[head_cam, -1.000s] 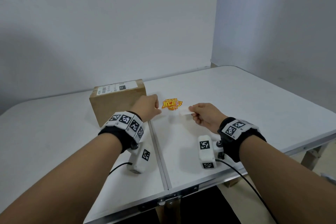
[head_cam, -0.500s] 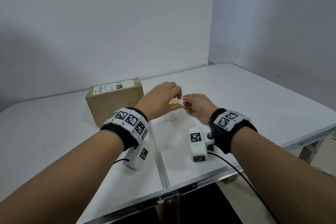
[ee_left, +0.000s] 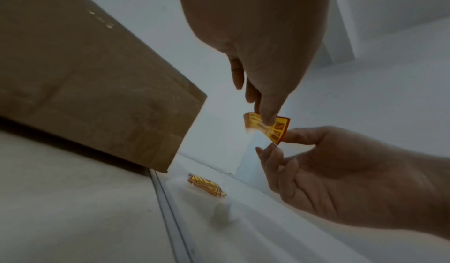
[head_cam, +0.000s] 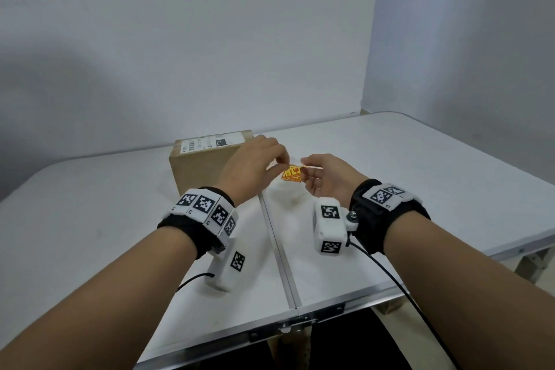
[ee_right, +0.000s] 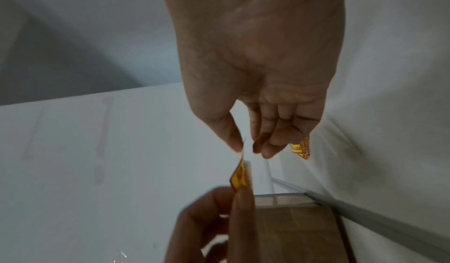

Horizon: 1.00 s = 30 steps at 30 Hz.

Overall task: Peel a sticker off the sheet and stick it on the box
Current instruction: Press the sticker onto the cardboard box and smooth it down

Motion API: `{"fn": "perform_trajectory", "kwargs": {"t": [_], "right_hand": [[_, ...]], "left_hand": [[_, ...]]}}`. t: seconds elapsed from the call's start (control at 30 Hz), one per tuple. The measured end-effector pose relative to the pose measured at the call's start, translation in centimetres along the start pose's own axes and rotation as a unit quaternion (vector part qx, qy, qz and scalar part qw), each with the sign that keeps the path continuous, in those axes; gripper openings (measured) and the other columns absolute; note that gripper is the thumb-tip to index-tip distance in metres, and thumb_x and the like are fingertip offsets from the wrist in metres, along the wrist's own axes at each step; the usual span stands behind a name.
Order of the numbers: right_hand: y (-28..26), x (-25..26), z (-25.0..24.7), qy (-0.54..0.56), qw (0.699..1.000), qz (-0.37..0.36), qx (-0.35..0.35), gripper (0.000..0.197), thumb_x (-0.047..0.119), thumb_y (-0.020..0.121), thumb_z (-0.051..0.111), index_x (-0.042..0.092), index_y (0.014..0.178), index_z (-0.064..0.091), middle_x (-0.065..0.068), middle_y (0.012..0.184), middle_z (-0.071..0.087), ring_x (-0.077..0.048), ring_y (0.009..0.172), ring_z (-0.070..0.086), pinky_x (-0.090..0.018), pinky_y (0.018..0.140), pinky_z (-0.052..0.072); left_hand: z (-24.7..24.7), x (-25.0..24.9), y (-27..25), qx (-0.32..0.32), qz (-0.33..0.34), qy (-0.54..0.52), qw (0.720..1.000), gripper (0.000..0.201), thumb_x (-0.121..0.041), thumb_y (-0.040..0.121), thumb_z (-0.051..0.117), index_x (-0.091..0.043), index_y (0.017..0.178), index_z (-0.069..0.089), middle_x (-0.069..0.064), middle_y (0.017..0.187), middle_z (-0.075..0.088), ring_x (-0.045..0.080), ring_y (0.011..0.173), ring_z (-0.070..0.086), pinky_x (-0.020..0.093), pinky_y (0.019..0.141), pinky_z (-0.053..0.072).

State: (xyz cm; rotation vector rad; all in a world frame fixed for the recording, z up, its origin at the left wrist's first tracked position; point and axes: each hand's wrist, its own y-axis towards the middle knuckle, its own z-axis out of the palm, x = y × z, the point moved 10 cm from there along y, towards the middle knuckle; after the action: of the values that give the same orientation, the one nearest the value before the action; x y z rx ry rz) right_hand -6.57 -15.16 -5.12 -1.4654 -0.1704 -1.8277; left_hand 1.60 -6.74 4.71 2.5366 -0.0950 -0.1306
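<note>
A small yellow-and-red sticker [ee_left: 280, 127] hangs in the air above the white table [head_cam: 390, 177], just right of the brown cardboard box [head_cam: 198, 168]. My left hand [head_cam: 280, 163] pinches its upper end between thumb and finger. My right hand [head_cam: 304, 167] pinches the other end, where the thin white backing of the sticker sheet [ee_right: 245, 152] shows. In the right wrist view the sticker [ee_right: 239, 177] bends between both pinches, with the box [ee_right: 292, 228] below it. A second printed sticker [ee_left: 207, 185] lies flat on the table beneath the hands.
The box [ee_left: 85, 74] stands close to the left of my hands, with a white label on its top. A metal seam [head_cam: 279, 249] runs down the table's middle. Walls close off the back and right. Cables trail from both wrist cameras.
Both hands have risen from the tabletop and drawn together. A second ago the right hand held a white strip low by the table; now both pinch the sticker piece in the air.
</note>
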Motion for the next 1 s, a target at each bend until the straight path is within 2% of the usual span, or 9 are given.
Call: {"fn": "perform_trajectory", "kwargs": {"t": [0.07,0.17,0.27,0.33,0.43,0.53,0.67,0.87,1.0], "right_hand": [[-0.1,0.2,0.7,0.014,1.0,0.005,0.02,0.01,0.017,0.088,0.056,0.008,0.09,0.059,-0.007,0.081,0.062,-0.018,0.065,0.057,-0.023,0.06,0.044],[-0.1,0.6,1.7,-0.002,1.0,-0.014,0.028,0.016,0.026,0.089,0.056,0.01,0.092,0.061,-0.004,0.086,0.063,-0.017,0.07,0.058,-0.023,0.062,0.045],[-0.1,1.8,3.5,-0.088,0.991,-0.094,0.029,0.021,0.03,0.091,0.058,0.011,0.099,0.062,-0.001,0.087,0.061,-0.015,0.076,0.058,-0.024,0.067,0.046],[0.0,2.6,5.4,-0.16,0.975,-0.149,0.029,0.029,0.034,0.088,0.061,0.01,0.104,0.065,0.0,0.092,0.065,-0.016,0.084,0.06,-0.031,0.075,0.049],[-0.3,4.0,8.1,-0.272,0.933,-0.234,0.01,0.027,0.037,0.085,0.064,0.015,0.101,0.067,-0.001,0.097,0.069,-0.016,0.09,0.064,-0.034,0.08,0.054],[-1.4,5.2,10.7,-0.336,0.886,-0.319,0.005,0.016,0.032,0.083,0.067,0.018,0.091,0.069,0.004,0.089,0.068,-0.011,0.084,0.064,-0.024,0.074,0.053],[-1.7,5.6,13.3,-0.363,0.859,-0.36,0.006,0.013,0.02,0.081,0.069,0.011,0.091,0.071,0.007,0.078,0.066,0.0,0.066,0.056,-0.006,0.06,0.042],[-0.8,5.1,16.6,-0.428,0.82,-0.38,0.015,0.007,0.011,0.082,0.066,0.009,0.087,0.07,0.0,0.078,0.065,-0.007,0.068,0.057,-0.017,0.069,0.048],[0.0,4.6,16.7,-0.453,0.805,-0.383,0.002,0.005,0.013,0.082,0.066,0.012,0.086,0.07,-0.001,0.082,0.066,-0.01,0.073,0.058,-0.025,0.076,0.051]], "left_hand": [[-0.9,3.0,-0.9,-0.02,-0.121,-0.084,0.989,0.004,-0.024,0.083,0.065,-0.021,0.082,0.065,-0.01,0.081,0.059,0.01,0.083,0.05,0.028,0.076,0.042],[-1.1,7.7,-3.7,-0.031,-0.301,-0.297,0.906,0.004,-0.021,0.082,0.067,-0.017,0.082,0.066,-0.004,0.085,0.065,0.01,0.08,0.055,0.023,0.076,0.042],[0.0,9.7,-6.1,0.017,-0.382,-0.443,0.811,0.008,-0.025,0.082,0.07,-0.022,0.076,0.067,0.0,0.084,0.061,0.016,0.08,0.05,0.025,0.078,0.039],[0.1,10.6,-7.6,0.004,-0.427,-0.502,0.752,0.007,-0.02,0.083,0.07,-0.021,0.076,0.067,-0.002,0.079,0.062,0.011,0.074,0.052,0.018,0.071,0.044],[-0.5,11.0,-9.0,-0.024,-0.455,-0.534,0.712,0.006,-0.014,0.084,0.068,-0.013,0.091,0.068,-0.005,0.078,0.064,0.004,0.065,0.053,0.011,0.055,0.046],[-1.1,11.9,-10.0,-0.045,-0.462,-0.542,0.7,0.019,-0.014,0.085,0.067,-0.01,0.104,0.068,-0.004,0.08,0.065,0.003,0.064,0.053,0.013,0.06,0.045],[-1.9,13.3,-11.1,-0.057,-0.466,-0.533,0.704,0.023,-0.017,0.084,0.069,-0.012,0.106,0.069,-0.003,0.085,0.067,0.004,0.069,0.054,0.016,0.066,0.045],[-2.9,14.5,-12.3,-0.068,-0.457,-0.504,0.73,0.008,-0.018,0.083,0.069,-0.016,0.091,0.068,-0.003,0.081,0.063,0.007,0.068,0.051,0.019,0.068,0.043],[-4.1,15.0,-12.5,-0.074,-0.437,-0.439,0.782,0.01,-0.019,0.084,0.068,-0.011,0.09,0.071,-0.003,0.075,0.061,0.008,0.065,0.049,0.017,0.061,0.042]]}}
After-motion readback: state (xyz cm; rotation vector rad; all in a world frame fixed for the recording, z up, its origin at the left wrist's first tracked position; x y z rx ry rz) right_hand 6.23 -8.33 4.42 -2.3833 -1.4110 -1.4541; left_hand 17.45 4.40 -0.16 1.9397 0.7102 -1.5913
